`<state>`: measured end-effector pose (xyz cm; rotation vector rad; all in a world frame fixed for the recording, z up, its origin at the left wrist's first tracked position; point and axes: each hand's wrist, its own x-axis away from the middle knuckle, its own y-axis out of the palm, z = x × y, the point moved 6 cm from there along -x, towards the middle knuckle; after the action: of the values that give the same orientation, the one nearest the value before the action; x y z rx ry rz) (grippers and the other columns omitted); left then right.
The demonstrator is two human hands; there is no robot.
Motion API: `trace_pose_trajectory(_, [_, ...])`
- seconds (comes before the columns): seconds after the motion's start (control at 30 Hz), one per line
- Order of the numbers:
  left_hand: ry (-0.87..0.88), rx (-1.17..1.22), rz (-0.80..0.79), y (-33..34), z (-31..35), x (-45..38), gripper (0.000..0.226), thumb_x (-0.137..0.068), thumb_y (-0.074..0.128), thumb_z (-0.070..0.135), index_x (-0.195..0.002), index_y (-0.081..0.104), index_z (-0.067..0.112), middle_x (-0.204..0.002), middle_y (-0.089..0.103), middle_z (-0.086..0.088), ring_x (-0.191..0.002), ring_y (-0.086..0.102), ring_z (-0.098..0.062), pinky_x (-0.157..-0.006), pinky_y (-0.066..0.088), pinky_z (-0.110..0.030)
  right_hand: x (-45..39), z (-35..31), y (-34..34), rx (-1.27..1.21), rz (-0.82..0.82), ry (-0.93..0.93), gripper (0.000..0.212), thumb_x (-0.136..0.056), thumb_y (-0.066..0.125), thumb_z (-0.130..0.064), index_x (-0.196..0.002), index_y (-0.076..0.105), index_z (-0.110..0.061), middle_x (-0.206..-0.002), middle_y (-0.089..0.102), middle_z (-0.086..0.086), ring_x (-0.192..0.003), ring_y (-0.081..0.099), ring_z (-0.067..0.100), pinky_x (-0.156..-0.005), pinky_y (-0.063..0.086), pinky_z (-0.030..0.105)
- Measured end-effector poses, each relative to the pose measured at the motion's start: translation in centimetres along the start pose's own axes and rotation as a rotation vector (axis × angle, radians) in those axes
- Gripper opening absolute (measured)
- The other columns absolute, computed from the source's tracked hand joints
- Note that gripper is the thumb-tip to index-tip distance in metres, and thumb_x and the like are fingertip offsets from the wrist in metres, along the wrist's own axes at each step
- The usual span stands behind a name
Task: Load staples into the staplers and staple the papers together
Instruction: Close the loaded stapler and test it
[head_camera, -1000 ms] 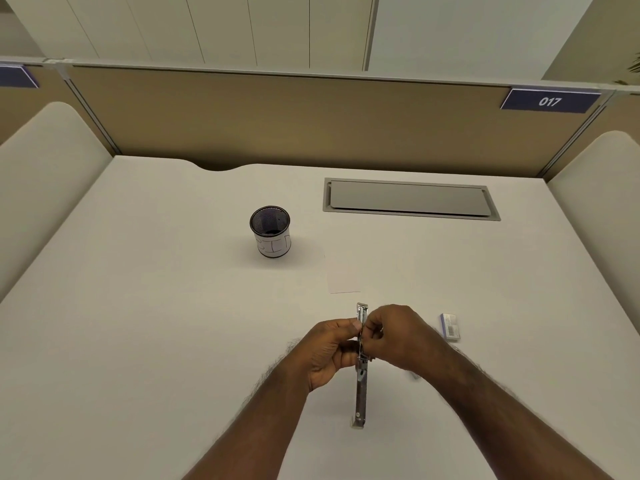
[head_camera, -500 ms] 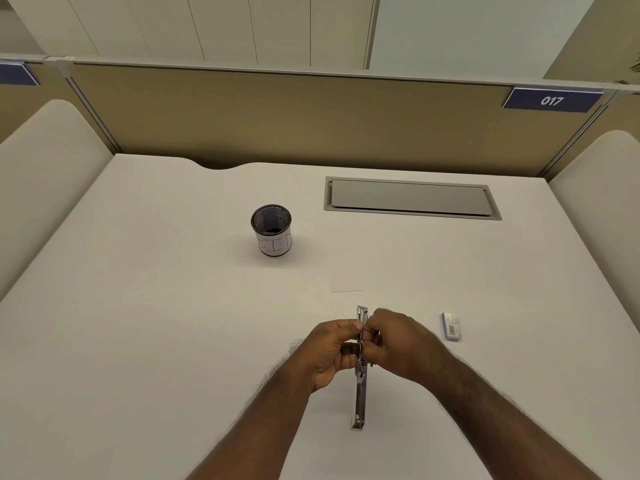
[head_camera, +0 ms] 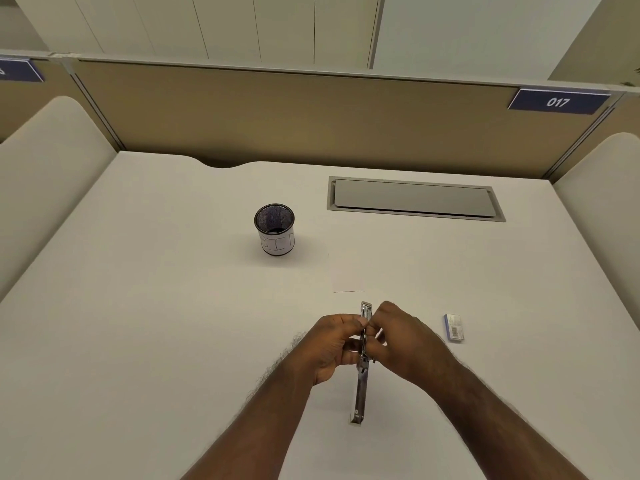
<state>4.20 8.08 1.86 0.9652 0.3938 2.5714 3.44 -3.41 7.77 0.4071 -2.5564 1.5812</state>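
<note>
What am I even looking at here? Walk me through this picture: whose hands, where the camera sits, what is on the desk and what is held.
No machine here: a person works with bare hands, and the one camera sits on their head, looking forward and down. On the white desk stand a mesh cup further back, a small staple box to the right, and a pale sheet of paper that is hard to see. A grey hatch is set into the desktop. The left hand and the right hand both grip an opened metal stapler, fingers pinched at its upper part, probably loading staples; the staples themselves are too small to see.
</note>
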Motion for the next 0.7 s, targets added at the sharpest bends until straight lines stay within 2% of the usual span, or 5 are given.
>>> trace_pose_trajectory(0.13, [0.004,-0.034,-0.005,0.1,0.4,0.0,0.026,-0.097,0.056,0.019,-0.106,0.067,-0.002,-0.079,0.071,-0.004,-0.066,0.068,-0.019,-0.062,0.060,-0.033,0.1,-0.1,0.0,0.010,0.031,-0.015,0.010,-0.087,0.056,-0.033,-0.082,0.056,-0.024,-0.098,0.049,-0.007,-0.079,0.063,0.016,-0.070,0.054,0.038])
trace_pose_trajectory(0.3, [0.009,-0.095,-0.005,0.2,0.3,0.0,0.024,-0.097,0.056,0.020,-0.103,0.071,0.002,-0.081,0.072,-0.009,-0.069,0.070,-0.023,-0.069,0.059,-0.038,-0.2,0.0,-0.9,0.049,0.106,-0.040,0.013,-0.088,0.055,-0.037,-0.083,0.055,-0.025,-0.106,0.042,-0.014,-0.078,0.061,0.012,-0.065,0.051,0.028])
trace_pose_trajectory(0.4, [0.007,-0.063,0.004,0.1,0.0,0.1,0.026,-0.098,0.055,0.020,-0.105,0.068,-0.002,-0.082,0.073,-0.009,-0.069,0.071,-0.023,-0.071,0.059,-0.039,-0.3,0.4,-1.3,-0.014,0.083,-0.056,0.012,-0.083,0.060,-0.037,-0.076,0.054,-0.029,-0.098,0.048,-0.015,-0.074,0.060,0.008,-0.066,0.052,0.031])
trace_pose_trajectory(0.53, [0.013,-0.049,0.023,-0.2,-0.2,-0.1,0.021,-0.095,0.058,0.020,-0.098,0.073,0.006,-0.086,0.071,-0.012,-0.068,0.069,-0.024,-0.073,0.058,-0.040,-0.4,1.0,-1.3,-0.151,0.076,-0.005,0.015,-0.074,0.067,-0.032,-0.065,0.055,-0.033,-0.075,0.059,-0.012,-0.065,0.059,0.004,-0.062,0.053,0.030])
trace_pose_trajectory(0.7, [-0.011,-0.029,0.074,-1.0,-0.8,-0.6,0.020,-0.091,0.057,0.010,-0.102,0.070,0.000,-0.084,0.070,-0.014,-0.066,0.070,-0.025,-0.066,0.059,-0.036,-0.5,1.5,0.0,-0.390,0.099,0.016,0.016,-0.073,0.068,-0.023,-0.070,0.058,-0.035,-0.065,0.064,-0.014,-0.059,0.057,0.002,-0.055,0.046,0.013])
